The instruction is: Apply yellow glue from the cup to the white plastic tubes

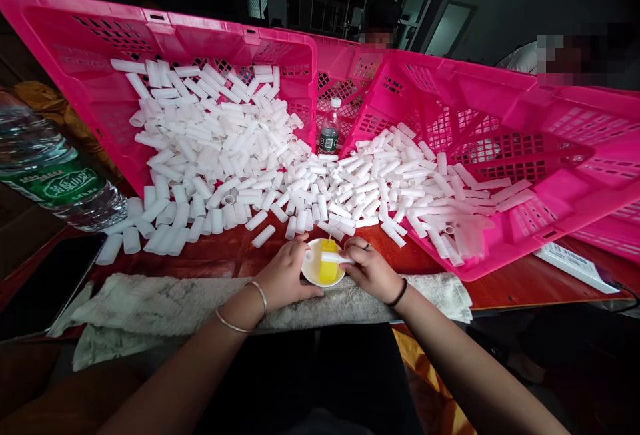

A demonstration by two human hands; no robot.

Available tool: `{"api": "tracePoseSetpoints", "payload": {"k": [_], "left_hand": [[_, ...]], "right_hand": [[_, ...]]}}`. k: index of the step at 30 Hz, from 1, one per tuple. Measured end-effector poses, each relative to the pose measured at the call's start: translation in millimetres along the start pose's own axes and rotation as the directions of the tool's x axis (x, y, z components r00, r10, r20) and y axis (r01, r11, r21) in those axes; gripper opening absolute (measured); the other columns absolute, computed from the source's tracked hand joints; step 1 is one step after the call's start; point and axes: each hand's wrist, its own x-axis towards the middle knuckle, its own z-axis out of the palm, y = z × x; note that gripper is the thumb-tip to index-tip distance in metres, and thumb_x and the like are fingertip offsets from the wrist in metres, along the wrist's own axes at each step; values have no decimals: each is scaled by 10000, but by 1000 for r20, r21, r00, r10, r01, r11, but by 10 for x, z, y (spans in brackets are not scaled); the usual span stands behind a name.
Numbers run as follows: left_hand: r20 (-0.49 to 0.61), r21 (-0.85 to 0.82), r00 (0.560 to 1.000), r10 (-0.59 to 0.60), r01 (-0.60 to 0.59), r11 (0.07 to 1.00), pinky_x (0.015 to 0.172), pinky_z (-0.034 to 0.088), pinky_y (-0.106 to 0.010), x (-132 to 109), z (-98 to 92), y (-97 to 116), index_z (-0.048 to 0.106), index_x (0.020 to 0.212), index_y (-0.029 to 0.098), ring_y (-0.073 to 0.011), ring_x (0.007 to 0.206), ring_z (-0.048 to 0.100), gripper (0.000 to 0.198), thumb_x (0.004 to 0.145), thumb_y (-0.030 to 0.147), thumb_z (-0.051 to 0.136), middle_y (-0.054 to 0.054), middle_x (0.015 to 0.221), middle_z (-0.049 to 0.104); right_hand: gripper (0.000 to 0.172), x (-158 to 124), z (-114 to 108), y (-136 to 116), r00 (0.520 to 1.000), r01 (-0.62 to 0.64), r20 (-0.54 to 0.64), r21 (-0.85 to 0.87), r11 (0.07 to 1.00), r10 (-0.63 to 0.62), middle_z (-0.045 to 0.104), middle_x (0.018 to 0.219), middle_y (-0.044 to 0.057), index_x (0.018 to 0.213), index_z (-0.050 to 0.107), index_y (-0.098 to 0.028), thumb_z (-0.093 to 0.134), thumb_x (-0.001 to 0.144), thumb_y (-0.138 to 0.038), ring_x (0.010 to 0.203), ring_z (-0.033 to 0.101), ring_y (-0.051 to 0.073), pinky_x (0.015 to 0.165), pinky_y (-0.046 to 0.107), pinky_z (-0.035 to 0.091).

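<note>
A small white bowl [311, 273] sits at the table's front edge by a folded towel, with a yellow block [329, 273] like a sponge inside. My left hand [285, 273] curves around the bowl's left side, fingers at the far rim and thumb at the near rim. A whitish piece by those fingertips is too small to make out. Between the fingers of my right hand [371, 271] is a short white plastic tube [329, 257], lying across the yellow block. Beyond the bowl spreads a big heap of similar white tubes [225, 135].
Two tipped pink crates [295, 45] [500, 88] hold the heap. A small bottle [329, 129] stands between them; a large water bottle [55, 168] leans at left. The towel [190, 301] lies along the front edge. A white power strip [575, 265] is at right. Other people are beyond.
</note>
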Motion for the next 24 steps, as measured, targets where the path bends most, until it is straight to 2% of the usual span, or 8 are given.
{"api": "tracePoseSetpoints", "payload": {"k": [3,6,9,13,16,18,22,24], "left_hand": [[7,-22,1000,-11,11,1000,1048,374,-493,62,17,7,388,1261,183,-338,1251,438,897,512,406,830,-171,1335,468],[-3,-41,1000,-9,9,999,1003,421,-473,61,-8,9,420,1231,206,-313,1169,508,852,507,400,826,-125,1256,534],[-16,-55,1000,-2,1,998,989,434,-457,37,-22,1,430,1221,228,-301,1153,520,837,504,406,823,-107,1261,537],[-33,-64,999,12,-14,998,988,433,-455,19,-13,-13,435,1234,240,-298,1144,530,843,506,412,822,-96,1262,547],[-28,-63,1000,4,-6,998,995,430,-454,13,-6,-20,440,1245,207,-306,1158,523,848,512,399,822,-114,1272,545],[-26,-71,1000,-6,5,997,998,429,-449,9,-4,-25,437,1255,204,-307,1165,518,859,510,396,821,-117,1279,540],[-13,-90,1000,-23,22,996,1011,419,-442,4,-7,-27,417,1278,210,-298,1176,507,879,519,405,814,-116,1297,523],[-1,-81,1000,-28,28,996,1024,401,-455,5,-12,-20,420,1273,199,-304,1194,488,865,529,405,810,-123,1303,518]], "right_hand": [[159,-26,-41,-40,998,58,10,11,998,-58,563,978,97,1006,621,-207,542,886,-275,943,554,219,809,374,499],[264,-48,-35,-85,998,-51,-39,100,994,56,587,947,83,1128,583,-210,551,886,-309,889,579,210,790,375,518],[186,-73,-7,-145,992,-106,-62,100,989,112,589,906,78,1037,623,-205,543,890,-286,844,590,203,768,371,524],[107,-99,31,-199,999,2,-47,112,994,4,557,954,81,928,637,-219,576,865,-279,906,570,213,785,375,518],[198,-111,60,-204,988,-127,-47,307,943,148,570,859,44,1031,571,-227,548,884,-358,761,589,174,646,315,538],[204,-125,61,-208,973,-212,-20,326,921,231,573,790,25,1032,561,-218,519,900,-368,681,583,159,591,293,529],[80,-175,31,-236,998,-29,-49,66,997,32,560,927,71,897,620,-205,569,866,-258,909,575,211,778,361,514],[79,-202,34,-253,997,34,-70,63,997,-29,541,971,77,925,611,-216,570,860,-233,963,558,219,802,366,509]]}}
